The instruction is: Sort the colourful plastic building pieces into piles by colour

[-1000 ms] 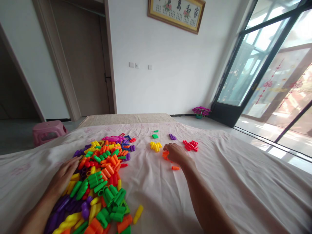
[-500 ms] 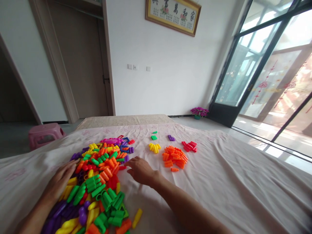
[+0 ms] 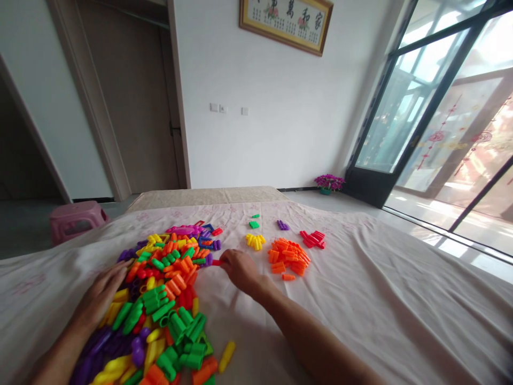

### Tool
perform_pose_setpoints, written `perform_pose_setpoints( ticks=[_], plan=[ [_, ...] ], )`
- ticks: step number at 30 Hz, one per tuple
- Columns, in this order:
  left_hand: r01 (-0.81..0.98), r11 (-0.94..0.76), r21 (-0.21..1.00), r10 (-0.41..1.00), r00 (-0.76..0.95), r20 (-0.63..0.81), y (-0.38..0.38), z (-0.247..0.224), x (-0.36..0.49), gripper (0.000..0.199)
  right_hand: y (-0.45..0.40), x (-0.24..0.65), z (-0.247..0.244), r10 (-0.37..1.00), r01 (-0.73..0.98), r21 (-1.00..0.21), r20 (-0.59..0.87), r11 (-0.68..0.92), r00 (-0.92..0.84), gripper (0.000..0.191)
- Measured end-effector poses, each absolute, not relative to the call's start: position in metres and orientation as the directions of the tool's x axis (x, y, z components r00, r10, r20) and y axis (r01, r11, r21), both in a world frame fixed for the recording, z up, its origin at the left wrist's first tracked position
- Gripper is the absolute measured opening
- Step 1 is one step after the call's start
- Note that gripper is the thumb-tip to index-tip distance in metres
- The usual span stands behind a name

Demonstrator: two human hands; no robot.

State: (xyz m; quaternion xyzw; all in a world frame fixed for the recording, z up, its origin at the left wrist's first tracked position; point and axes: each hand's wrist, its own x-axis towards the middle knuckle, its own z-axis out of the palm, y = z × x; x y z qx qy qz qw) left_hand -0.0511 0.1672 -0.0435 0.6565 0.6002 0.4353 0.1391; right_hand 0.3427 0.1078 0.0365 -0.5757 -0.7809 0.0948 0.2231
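From where I stand, the person's right hand is pinching a red plastic peg between thumb and fingers, its free end pointing toward the big mixed heap of plastic building pieces, just beside a purple piece at the edge. The left hand lies along the heap's near left side, fingers stretched out and close together; I can't tell whether the tips grip anything. Right of the right hand sits an orange pile, with small groups of yellow pieces, purple pieces and red pieces around it on the pale floral cloth. A loose yellow peg lies nearer the person.
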Motion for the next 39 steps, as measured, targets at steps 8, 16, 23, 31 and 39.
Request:
perform_pose_setpoints(
  ticks=[8,16,23,31,39],
  plan=[
    [0.571,-0.217,0.792,0.933,-0.119,0.341,0.165,-0.046,-0.051,0.060,0.116,0.487,0.060,0.916,0.913,-0.406,0.350,-0.040,0.195,0.023],
    [0.583,-0.223,0.781,0.929,-0.116,0.352,0.162,-0.042,-0.048,0.062,0.107,0.603,0.049,0.794,0.815,-0.308,0.227,-0.490,0.563,0.030],
    [0.589,-0.231,0.774,0.926,-0.112,0.361,0.164,-0.044,-0.050,0.057,0.107,0.515,0.057,0.885,0.867,-0.486,0.350,-0.109,0.308,0.029],
    [0.563,-0.224,0.796,0.929,-0.122,0.348,0.158,-0.038,-0.045,0.056,0.075,0.322,0.047,0.724,0.564,-0.472,0.296,0.678,-0.623,0.029],
    [0.555,-0.218,0.802,0.938,-0.108,0.330,0.161,-0.038,-0.047,0.062,0.077,0.292,0.035,0.644,0.633,-0.130,0.224,0.763,-0.731,0.031]
  ],
)
